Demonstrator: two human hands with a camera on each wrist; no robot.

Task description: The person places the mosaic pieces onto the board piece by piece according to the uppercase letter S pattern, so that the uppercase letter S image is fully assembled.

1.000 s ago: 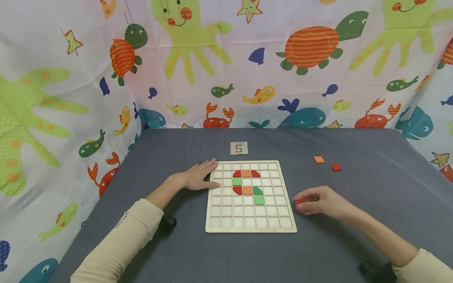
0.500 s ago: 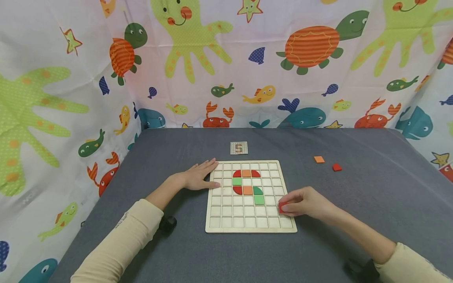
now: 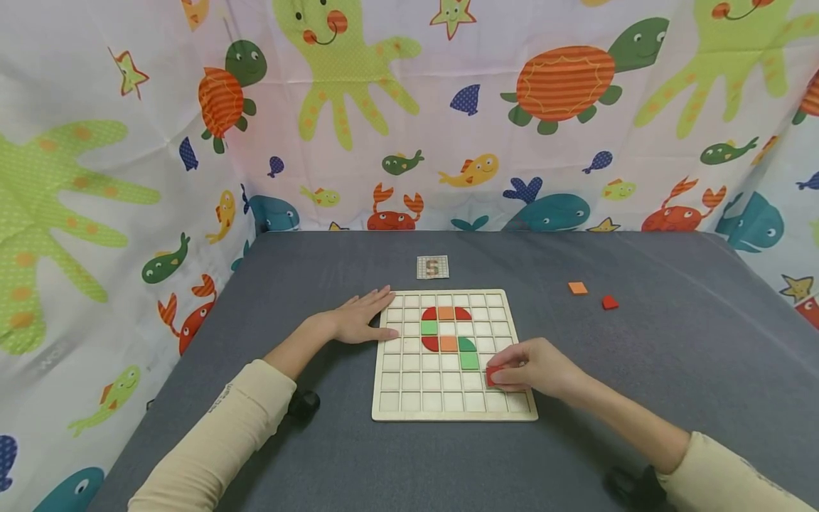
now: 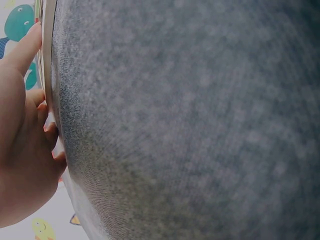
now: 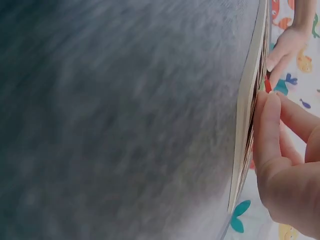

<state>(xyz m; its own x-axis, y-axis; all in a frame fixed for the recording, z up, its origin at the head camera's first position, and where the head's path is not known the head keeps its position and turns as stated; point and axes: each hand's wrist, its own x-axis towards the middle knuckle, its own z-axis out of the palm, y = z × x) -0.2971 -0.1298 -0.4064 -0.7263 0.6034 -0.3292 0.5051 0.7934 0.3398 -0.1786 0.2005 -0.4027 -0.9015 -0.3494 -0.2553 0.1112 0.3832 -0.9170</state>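
A square wooden grid board (image 3: 419,404) lies on the dark grey table. Red quarter-round tiles, orange squares and green tiles sit in several of its cells, among them an orange square (image 3: 448,344) and a light green square (image 3: 470,361). My left hand (image 3: 355,320) rests at the board's left edge, fingers straight, thumb on the rim. Between thumb and fingers, my right hand (image 3: 536,368) pinches a red tile (image 3: 492,376) over the board's lower right cells. In the right wrist view a bit of the red tile (image 5: 268,86) shows beyond the fingertips (image 5: 271,100).
Behind the board lies a small card (image 3: 432,267) printed with a gridded coloured pattern. To the right on the table are an orange square tile (image 3: 578,288) and a red tile (image 3: 610,303). A curtain (image 3: 358,199) with sea animals hangs around the table's back and sides.
With the red tile pinched, my right hand has moved left, from beside the board's right edge to over its lower right cells. My left hand stays put.
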